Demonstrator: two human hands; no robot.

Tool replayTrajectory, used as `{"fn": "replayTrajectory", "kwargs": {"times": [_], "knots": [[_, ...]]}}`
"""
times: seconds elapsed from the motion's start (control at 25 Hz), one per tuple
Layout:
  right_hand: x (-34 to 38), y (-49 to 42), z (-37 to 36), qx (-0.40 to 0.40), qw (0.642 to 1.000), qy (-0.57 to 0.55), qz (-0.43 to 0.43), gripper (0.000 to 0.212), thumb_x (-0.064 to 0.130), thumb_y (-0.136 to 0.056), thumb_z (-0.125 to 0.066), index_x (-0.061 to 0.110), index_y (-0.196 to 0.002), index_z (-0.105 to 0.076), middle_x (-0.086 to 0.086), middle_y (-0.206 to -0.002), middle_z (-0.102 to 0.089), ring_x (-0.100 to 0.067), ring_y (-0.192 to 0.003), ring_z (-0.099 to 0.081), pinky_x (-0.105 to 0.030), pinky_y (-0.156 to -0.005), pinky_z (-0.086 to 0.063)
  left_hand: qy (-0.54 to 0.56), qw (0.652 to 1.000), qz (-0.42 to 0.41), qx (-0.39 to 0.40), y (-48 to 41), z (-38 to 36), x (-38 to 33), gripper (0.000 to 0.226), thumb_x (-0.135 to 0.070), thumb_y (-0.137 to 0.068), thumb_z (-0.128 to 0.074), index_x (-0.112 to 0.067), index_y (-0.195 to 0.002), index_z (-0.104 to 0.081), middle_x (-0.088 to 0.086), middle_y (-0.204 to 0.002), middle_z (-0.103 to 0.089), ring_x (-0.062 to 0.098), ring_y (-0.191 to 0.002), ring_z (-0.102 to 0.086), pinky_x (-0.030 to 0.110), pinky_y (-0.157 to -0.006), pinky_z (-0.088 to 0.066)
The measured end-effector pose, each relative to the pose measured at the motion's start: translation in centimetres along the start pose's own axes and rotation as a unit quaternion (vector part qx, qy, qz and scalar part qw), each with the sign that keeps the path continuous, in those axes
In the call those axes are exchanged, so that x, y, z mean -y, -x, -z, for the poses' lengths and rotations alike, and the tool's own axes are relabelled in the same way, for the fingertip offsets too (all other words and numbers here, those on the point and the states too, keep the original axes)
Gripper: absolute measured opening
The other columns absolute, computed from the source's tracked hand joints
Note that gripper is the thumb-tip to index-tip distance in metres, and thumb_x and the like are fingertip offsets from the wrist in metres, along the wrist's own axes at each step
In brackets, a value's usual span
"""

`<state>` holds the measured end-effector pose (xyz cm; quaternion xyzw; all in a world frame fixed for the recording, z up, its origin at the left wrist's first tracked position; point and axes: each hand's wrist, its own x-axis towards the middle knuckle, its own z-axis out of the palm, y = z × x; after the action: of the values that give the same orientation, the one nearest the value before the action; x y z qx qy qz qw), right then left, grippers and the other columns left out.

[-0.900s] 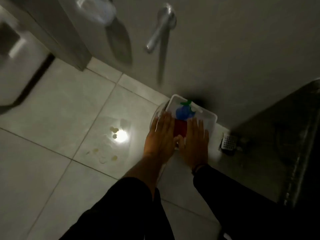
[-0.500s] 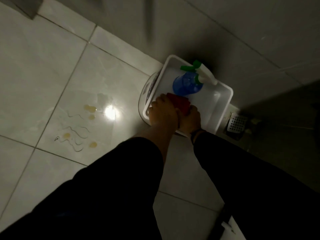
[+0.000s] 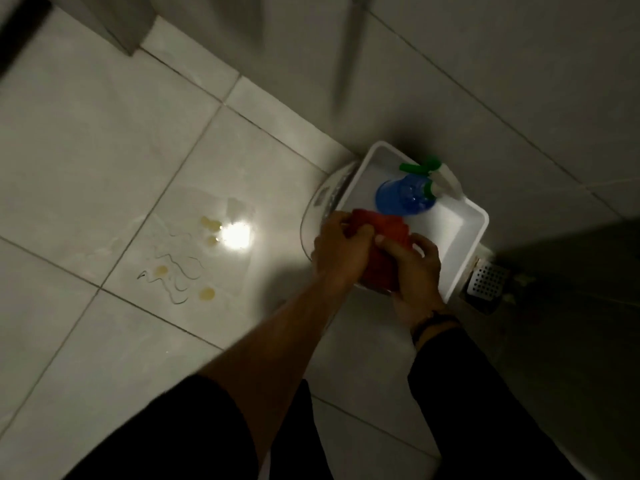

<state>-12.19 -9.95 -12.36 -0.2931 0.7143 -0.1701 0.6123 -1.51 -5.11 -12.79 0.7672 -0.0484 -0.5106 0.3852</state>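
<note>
A white plastic tub stands on the tiled floor against the wall. A red cloth is at the tub's near edge, and both hands hold it. My left hand grips its left side, fingers curled over the top. My right hand grips its right side. A blue spray bottle with a green and white trigger head lies in the tub's far part.
Yellowish drops and thin dark squiggles mark the wet floor tile left of the tub, beside a bright light glare. A metal floor drain sits right of the tub. A clear round container shows behind the tub's left side.
My hands went from lying flat over the tub to curling round the red cloth. The cloth has risen toward the tub's near edge. The view tilted down, so the door handle left the view.
</note>
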Motion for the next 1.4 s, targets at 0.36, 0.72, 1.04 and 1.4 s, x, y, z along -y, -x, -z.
{"fn": "replayTrajectory", "kwargs": {"times": [0.36, 0.72, 1.04, 1.4], "knots": [[-9.7, 10.0, -14.9, 0.301, 0.936, 0.138, -0.121, 0.030, 0.016, -0.104, -0.063, 0.009, -0.132, -0.071, -0.011, -0.116, -0.084, -0.027, -0.106, -0.080, -0.036, -0.084, -0.069, 0.151, 0.984, 0.013, -0.097, 3.7, 20.4, 13.8, 0.048, -0.044, -0.083, -0.064, -0.030, -0.130, -0.067, -0.010, -0.108, -0.073, 0.011, -0.100, -0.073, 0.026, -0.080, -0.059], [-27.8, 0.2, -34.4, 0.376, 0.776, 0.452, 0.226, 0.051, 0.002, -0.106, -0.059, 0.006, -0.155, -0.050, -0.016, -0.146, -0.063, -0.028, -0.128, -0.068, -0.039, -0.109, -0.060, -0.164, 0.925, 0.161, -0.302, -7.2, 27.7, 45.7, 0.084, -0.060, -0.104, -0.039, -0.017, -0.173, -0.020, 0.013, -0.179, -0.026, 0.036, -0.166, -0.024, 0.059, -0.131, -0.022], [-39.1, -7.9, -44.9, 0.342, 0.362, 0.659, 0.564, 0.080, 0.043, -0.101, -0.052, 0.019, -0.171, -0.022, -0.008, -0.182, -0.012, -0.036, -0.169, -0.003, -0.060, -0.135, -0.004, -0.343, 0.838, -0.007, -0.425, -11.5, 28.6, 60.4, 0.076, -0.055, -0.104, -0.039, -0.030, -0.173, -0.021, 0.012, -0.183, -0.013, 0.039, -0.169, -0.015, 0.073, -0.129, -0.008], [-46.9, -6.1, -30.3, 0.405, 0.190, 0.629, 0.635, 0.075, 0.049, -0.099, -0.058, 0.015, -0.163, -0.040, -0.012, -0.174, -0.035, -0.039, -0.164, -0.026, -0.059, -0.132, -0.020, -0.334, 0.833, -0.011, -0.441, -11.8, 28.7, 60.8, 0.077, -0.051, -0.102, -0.037, -0.029, -0.174, -0.019, 0.011, -0.184, -0.010, 0.039, -0.169, -0.014, 0.073, -0.128, -0.003]]}}
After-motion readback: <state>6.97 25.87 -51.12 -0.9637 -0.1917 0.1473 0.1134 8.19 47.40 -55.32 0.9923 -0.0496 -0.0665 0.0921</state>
